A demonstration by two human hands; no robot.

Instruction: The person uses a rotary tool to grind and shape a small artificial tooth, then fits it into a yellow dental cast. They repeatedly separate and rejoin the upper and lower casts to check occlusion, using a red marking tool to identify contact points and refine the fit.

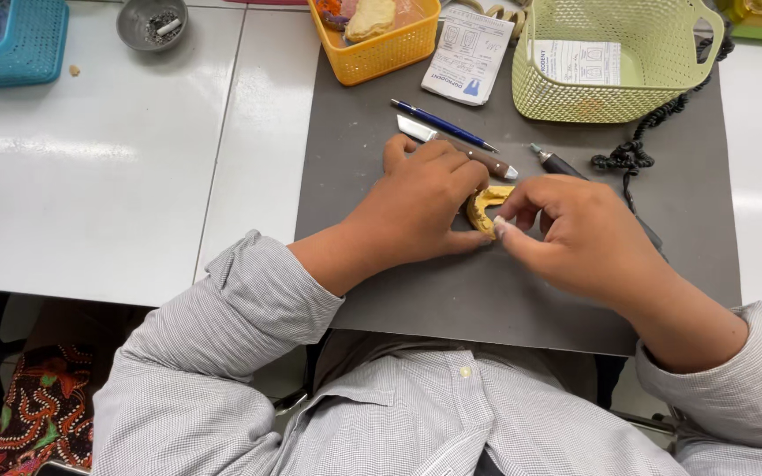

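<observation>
A small yellow curved plaster cast lies on the dark grey mat, gripped from both sides by my hands. My left hand closes on its left side, knuckles up. My right hand pinches its right end with thumb and fingers. Most of the cast is hidden under the fingers. Both sleeves are grey checked cloth.
Just behind my hands lie a brown-handled knife, a blue pen and a dark handpiece with a coiled black cord. Farther back stand an orange basket, a pale green basket, a paper packet, a blue basket and a grey bowl.
</observation>
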